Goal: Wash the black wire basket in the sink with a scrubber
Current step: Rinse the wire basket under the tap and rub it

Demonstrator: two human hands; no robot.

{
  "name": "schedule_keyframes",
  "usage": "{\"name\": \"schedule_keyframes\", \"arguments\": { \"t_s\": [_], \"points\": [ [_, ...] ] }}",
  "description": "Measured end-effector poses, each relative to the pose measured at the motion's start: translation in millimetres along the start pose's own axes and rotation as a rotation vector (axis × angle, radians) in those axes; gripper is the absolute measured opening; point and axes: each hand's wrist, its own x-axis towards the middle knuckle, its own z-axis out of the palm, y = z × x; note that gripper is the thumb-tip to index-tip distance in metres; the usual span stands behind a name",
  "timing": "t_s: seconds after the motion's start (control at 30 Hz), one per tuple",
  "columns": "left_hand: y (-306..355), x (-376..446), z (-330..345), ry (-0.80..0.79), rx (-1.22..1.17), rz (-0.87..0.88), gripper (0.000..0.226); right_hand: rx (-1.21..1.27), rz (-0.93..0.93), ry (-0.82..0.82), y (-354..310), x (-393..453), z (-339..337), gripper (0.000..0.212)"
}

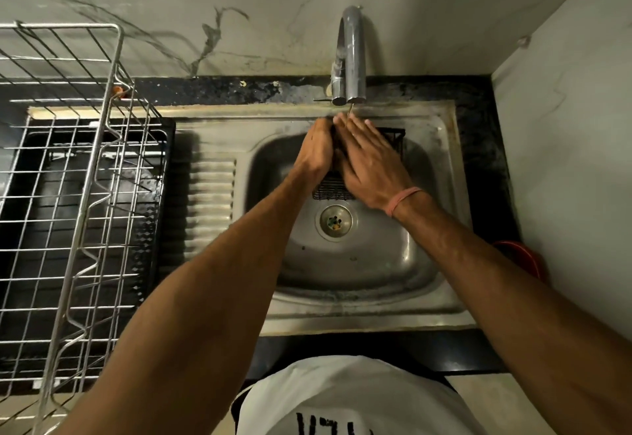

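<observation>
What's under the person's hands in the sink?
A black wire basket, held over the sink beneath the tap. Both hands cover its middle, so any scrubber there is hidden.

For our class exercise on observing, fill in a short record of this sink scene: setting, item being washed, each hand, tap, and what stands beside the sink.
setting: steel sink set in a dark counter
item: black wire basket held over the basin, below the tap
left hand: grips the basket's left side, fingers curled
right hand: lies flat on the basket, fingers straight
scrubber: cannot tell, none visible
tap: thin stream falls onto the fingers
beside sink: wire dish rack on the left
</observation>
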Motion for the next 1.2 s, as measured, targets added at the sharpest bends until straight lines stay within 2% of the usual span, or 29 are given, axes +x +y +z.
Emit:
{"name": "schedule_keyframes", "arguments": {
  "t_s": [0.07, 0.17, 0.27, 0.33, 0.5, 0.6, 0.67, 0.73, 0.8, 0.9, 0.97, 1.0, 1.2],
  "points": [
    [-3.0, -0.6, -6.1, 0.005, 0.043, 0.063, 0.051, 0.040, 0.058, 0.031, 6.9, -3.3, -0.5, 0.066],
    [-3.0, -0.6, -10.8, -0.011, 0.040, 0.140, 0.031, 0.120, 0.192, 0.038, 9.4, -3.9, 1.3, 0.081],
    [4.3, -1.4, -11.6, 0.010, 0.079, 0.157, 0.030, 0.287, 0.232, 0.019, 8.0, -2.8, 5.8, 0.094],
    [4.0, 2.8, -12.6, 0.024, 0.163, 0.178, 0.033, 0.415, 0.258, 0.015, 10.0, -3.9, 7.7, 0.095],
    [3.9, -3.9, -13.4, -0.083, 0.293, 0.213, 0.032, 0.620, 0.296, 0.064, 18.0, -2.9, 14.5, 0.067],
    [-7.6, -9.6, -22.6, -0.114, 0.482, 0.253, 0.061, 0.615, 0.314, 0.030, 25.0, -0.6, 20.5, 0.063],
    [-21.1, -11.7, -32.7, -0.128, 0.461, 0.196, 0.074, 0.608, 0.332, 0.016, 29.3, -2.3, 21.8, 0.059],
    [-30.3, -14.5, -38.3, -0.154, 0.429, 0.145, 0.065, 0.577, 0.309, 0.021, 31.2, -5.0, 23.7, 0.055],
    [-31.4, -13.2, -36.6, -0.125, 0.444, 0.168, 0.052, 0.564, 0.288, 0.045, 29.9, -5.8, 25.0, 0.051],
    [-30.6, -9.1, -32.0, -0.028, 0.530, 0.189, 0.040, 0.613, 0.346, 0.101, 27.4, -4.6, 26.7, 0.039],
    [-34.0, -9.1, -29.2, -0.035, 0.563, 0.178, 0.024, 0.636, 0.379, 0.130, 28.4, -4.4, 28.0, 0.032],
    [-37.8, -8.7, -28.4, -0.034, 0.591, 0.184, 0.030, 0.643, 0.396, 0.139, 28.8, -3.7, 28.3, 0.029],
    [-59.3, -11.8, -27.4, -0.009, 0.972, 0.340, 0.120, 0.539, 0.496, 0.102, 30.1, 8.0, 30.8, 0.028]
  ]
}}
